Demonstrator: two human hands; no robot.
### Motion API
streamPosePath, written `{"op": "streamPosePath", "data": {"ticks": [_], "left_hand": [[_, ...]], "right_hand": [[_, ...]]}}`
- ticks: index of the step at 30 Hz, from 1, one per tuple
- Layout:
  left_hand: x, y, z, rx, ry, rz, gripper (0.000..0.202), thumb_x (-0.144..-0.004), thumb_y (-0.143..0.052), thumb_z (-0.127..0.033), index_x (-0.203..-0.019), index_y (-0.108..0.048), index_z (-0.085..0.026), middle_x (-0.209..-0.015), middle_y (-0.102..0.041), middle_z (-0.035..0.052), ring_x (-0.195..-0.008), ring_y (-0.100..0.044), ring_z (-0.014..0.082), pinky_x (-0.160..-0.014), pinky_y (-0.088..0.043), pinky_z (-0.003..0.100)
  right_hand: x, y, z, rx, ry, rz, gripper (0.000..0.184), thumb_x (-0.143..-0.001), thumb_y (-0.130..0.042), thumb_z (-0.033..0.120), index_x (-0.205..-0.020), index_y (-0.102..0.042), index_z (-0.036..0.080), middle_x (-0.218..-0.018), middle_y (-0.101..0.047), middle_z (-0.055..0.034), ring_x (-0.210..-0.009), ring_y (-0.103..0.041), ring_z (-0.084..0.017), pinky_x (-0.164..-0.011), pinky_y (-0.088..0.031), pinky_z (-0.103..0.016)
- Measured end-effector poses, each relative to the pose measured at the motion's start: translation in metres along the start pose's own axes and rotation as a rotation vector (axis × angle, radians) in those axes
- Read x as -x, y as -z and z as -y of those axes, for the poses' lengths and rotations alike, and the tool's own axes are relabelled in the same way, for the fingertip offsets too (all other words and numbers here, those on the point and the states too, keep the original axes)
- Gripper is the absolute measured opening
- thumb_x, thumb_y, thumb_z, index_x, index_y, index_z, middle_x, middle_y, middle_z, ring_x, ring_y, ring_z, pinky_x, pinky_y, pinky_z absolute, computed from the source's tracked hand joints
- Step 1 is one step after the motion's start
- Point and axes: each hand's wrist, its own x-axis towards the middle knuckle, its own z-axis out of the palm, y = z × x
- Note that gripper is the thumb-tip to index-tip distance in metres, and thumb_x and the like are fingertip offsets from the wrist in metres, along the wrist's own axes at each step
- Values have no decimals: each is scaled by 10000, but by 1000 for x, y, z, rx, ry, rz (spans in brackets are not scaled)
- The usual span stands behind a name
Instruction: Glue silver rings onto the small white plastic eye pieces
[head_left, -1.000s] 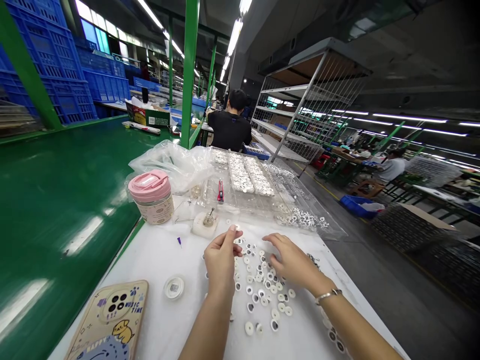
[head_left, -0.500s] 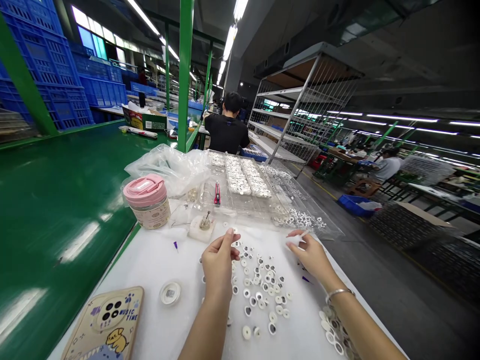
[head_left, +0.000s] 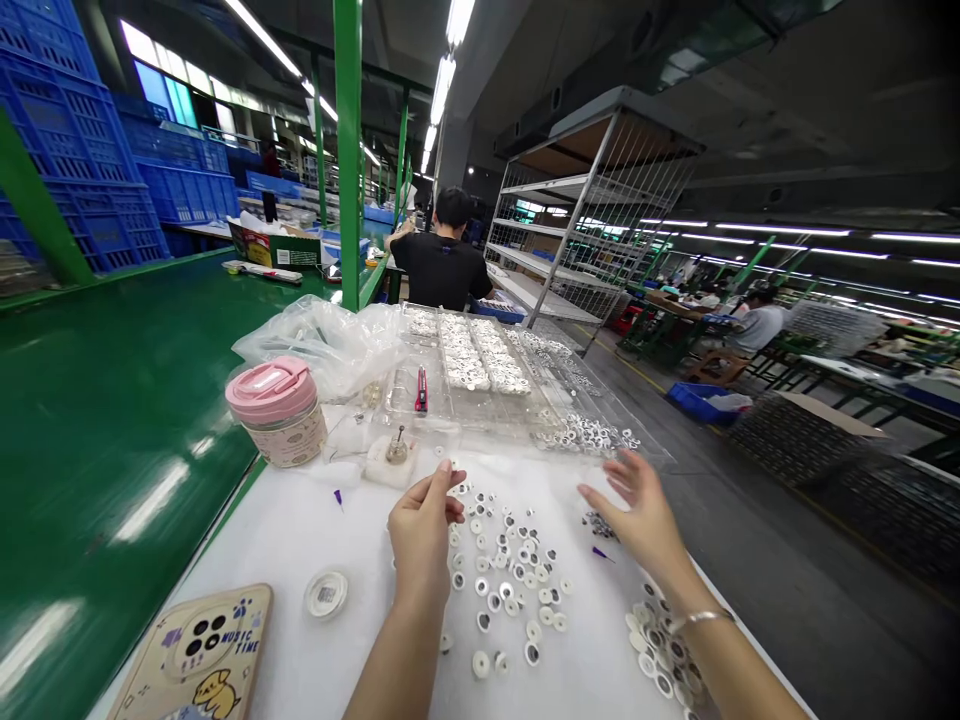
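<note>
L hand (head_left: pixel 422 530) pinched narrow, thumb to index; held item, if any, can't tell. R hand (head_left: pixel 634 510) open wide, empty. Loose googly eyes (head_left: pixel 510 570) between hands on white sheet (head_left: pixel 255 540). Tight pinch suits small pcs.

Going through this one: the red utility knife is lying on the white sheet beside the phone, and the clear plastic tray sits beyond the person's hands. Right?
No: the head view shows the red utility knife inside the clear plastic tray, not on the white sheet beside the phone. The tray does sit beyond the person's left hand and right hand.
</note>
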Motion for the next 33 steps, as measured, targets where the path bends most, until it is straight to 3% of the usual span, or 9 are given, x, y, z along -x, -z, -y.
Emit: {"op": "streamPosePath", "data": {"ticks": [3, 5, 7, 11, 14, 19, 25, 30, 33], "left_hand": [[-1, 1, 4, -39, -7, 22, 376, -619, -690, -428, -779, -650, -91, -909, -620, 117, -504, -438, 56, -478, -386, 188], [-3, 1, 8, -70, -12, 48, 370, -630, -677, -421, -780, -646, -84, -904, -619, 119, -496, -444, 60, -471, -390, 189], [-4, 2, 12, -129, -16, 87, 354, -653, -647, -413, -770, -643, -78, -837, -623, 110, -474, -444, 65, -455, -388, 190], [-5, 2, 16, -255, -20, 140, 310, -678, -606, -378, -674, -635, -69, -589, -575, 72, -432, -444, 89, -421, -375, 196], [-4, -1, 17, -285, -7, 153, 325, -674, -605, -392, -682, -642, -69, -701, -607, 91, -433, -457, 92, -408, -388, 208], [-4, -4, 19, -262, 56, 180, 349, -690, -592, -409, -696, -642, -64, -744, -613, 99, -448, -467, 91, -426, -416, 217], [-7, -2, 19, -165, 138, 175, 374, -685, -617, -430, -762, -628, -64, -813, -620, 114, -459, -462, 68, -455, -424, 203], [-7, -2, 16, -72, 203, 149, 415, -654, -671, -419, -834, -610, -50, -878, -619, 143, -467, -470, 60, -465, -431, 201], [-7, -2, 15, -52, 216, 145, 417, -655, -679, -409, -847, -604, -47, -890, -619, 147, -467, -471, 55, -467, -432, 196]], "right_hand": [[9, 4, 51, 13, 263, -299, 572, -663, -648, 301, -1171, -414, 181, -1043, -514, -91, -945, -512, -190, -855, -422, -350], [11, -10, 89, -2, 384, -120, 378, -732, -585, 275, -1090, -488, 199, -950, -548, -63, -858, -527, -159, -805, -441, -315], [8, -38, 122, 31, 431, 218, 296, -768, -542, 305, -1054, -539, 229, -965, -568, -50, -866, -529, -155, -778, -447, -300], [-16, -108, 157, 66, 388, 684, 399, -710, -580, 325, -1090, -577, 204, -964, -600, -36, -836, -545, -149, -730, -443, -276], [-35, -144, 163, 67, 362, 763, 266, -666, -613, 295, -890, -675, 166, -795, -641, -30, -673, -556, -133, -612, -429, -250], [-45, -162, 165, 15, 371, 737, 164, -682, -592, 289, -691, -683, 154, -653, -639, -22, -609, -554, -132, -543, -390, -236], [-42, -144, 168, -137, 305, 596, 212, -704, -592, 319, -789, -668, 139, -762, -662, -55, -695, -608, -146, -629, -473, -244], [-32, -76, 153, -380, 199, 158, 281, -706, -617, 348, -858, -624, 112, -839, -658, -95, -785, -627, -161, -754, -504, -285], [-19, -42, 135, -386, 159, 65, 229, -672, -659, 311, -793, -636, 118, -764, -661, -89, -720, -635, -168, -703, -524, -279]]}}
